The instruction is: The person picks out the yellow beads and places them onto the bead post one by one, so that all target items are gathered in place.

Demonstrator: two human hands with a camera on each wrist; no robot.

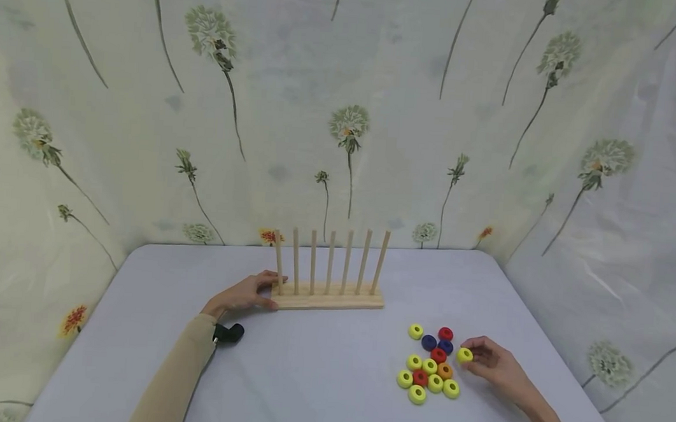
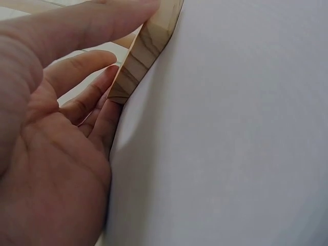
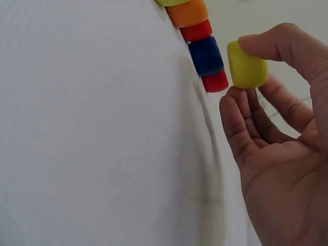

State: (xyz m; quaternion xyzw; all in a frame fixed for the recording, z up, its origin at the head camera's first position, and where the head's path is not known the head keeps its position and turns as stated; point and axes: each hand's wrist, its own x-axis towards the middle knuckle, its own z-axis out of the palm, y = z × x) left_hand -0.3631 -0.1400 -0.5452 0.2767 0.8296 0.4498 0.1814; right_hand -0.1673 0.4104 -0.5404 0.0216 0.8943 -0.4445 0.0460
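Observation:
At the back of the table stands a wooden peg rack (image 1: 327, 304), a flat base with several upright dowels. My left hand (image 1: 250, 292) grips its left end, thumb at the front and fingers round behind. The left wrist view has the base's end grain (image 2: 138, 66) between thumb and fingers. On the right, my right hand (image 1: 498, 370) pinches a yellow bead (image 3: 248, 69) between thumb and fingertips, at the right edge of a loose group of beads. Nearest to it are a blue bead (image 3: 206, 56) and a red bead (image 3: 215, 82).
Several yellow beads (image 1: 416, 400), red beads, blue beads and an orange bead (image 1: 440, 374) lie close together on the white table (image 1: 306, 375). Behind the table and along its sides hangs a dandelion-print cloth (image 1: 398, 163). Dark wrist devices (image 1: 228, 334) sit on both arms.

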